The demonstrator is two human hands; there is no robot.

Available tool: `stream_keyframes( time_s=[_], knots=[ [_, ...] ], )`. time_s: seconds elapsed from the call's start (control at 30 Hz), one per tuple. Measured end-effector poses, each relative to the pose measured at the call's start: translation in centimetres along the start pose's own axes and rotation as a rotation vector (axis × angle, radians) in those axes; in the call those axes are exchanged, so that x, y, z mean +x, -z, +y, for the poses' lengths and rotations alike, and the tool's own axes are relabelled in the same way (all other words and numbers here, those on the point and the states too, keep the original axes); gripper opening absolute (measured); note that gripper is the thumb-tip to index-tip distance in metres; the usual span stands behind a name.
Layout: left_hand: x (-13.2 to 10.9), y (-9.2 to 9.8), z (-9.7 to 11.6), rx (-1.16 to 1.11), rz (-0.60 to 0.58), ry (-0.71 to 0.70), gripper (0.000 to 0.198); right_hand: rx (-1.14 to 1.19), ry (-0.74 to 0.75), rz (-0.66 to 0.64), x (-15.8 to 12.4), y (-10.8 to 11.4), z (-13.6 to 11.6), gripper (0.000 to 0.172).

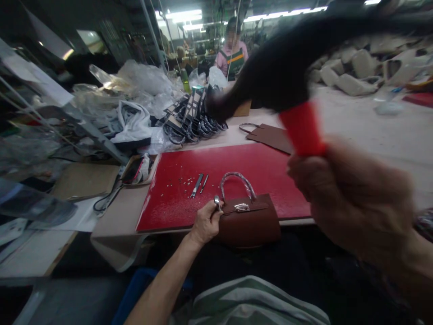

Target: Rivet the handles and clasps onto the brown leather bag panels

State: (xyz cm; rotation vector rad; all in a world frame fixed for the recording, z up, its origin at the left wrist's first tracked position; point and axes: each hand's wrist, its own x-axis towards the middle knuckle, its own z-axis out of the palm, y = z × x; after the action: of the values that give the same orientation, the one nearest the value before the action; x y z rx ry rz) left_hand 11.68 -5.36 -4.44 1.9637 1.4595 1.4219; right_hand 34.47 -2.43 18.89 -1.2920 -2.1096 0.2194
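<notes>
My right hand (361, 194), close to the camera and blurred, is wrapped round the red handle of a hammer (277, 67), whose dark head is raised high above the table. My left hand (204, 223) pinches a short metal punch (216, 201) upright at the left end of a brown handbag (250, 228). The punch's tip is hidden by the fingers. The bag lies at the table's front edge, with a silver clasp (241, 207) on top and a plastic-wrapped handle (238, 175) standing up.
Two slim metal tools (196, 186) and scattered small bits lie on the red board (189, 158). Behind it are a brown bag panel (270, 135), bundled strapped pieces (192, 113) and clear plastic (138, 81). A small tray (138, 171) stands left. A co-worker (232, 54) is at the back.
</notes>
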Motion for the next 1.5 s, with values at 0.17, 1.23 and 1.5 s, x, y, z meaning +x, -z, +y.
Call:
stream_keyframes(
  time_s=[0.17,1.23,1.5],
  knots=[
    [-0.1,0.1,-0.3,0.007,-0.003,-0.025,0.023,-0.167,0.252,-0.402,-1.9,-2.4,1.7,0.013],
    [-0.5,1.2,-0.3,0.123,-0.058,-0.02,0.013,0.071,0.111,-0.398,-6.7,-13.1,16.5,0.091],
    [-1.0,0.6,2.1,-0.095,0.215,0.26,0.012,0.112,0.112,-0.342,-7.0,-13.7,16.8,0.084]
  ],
)
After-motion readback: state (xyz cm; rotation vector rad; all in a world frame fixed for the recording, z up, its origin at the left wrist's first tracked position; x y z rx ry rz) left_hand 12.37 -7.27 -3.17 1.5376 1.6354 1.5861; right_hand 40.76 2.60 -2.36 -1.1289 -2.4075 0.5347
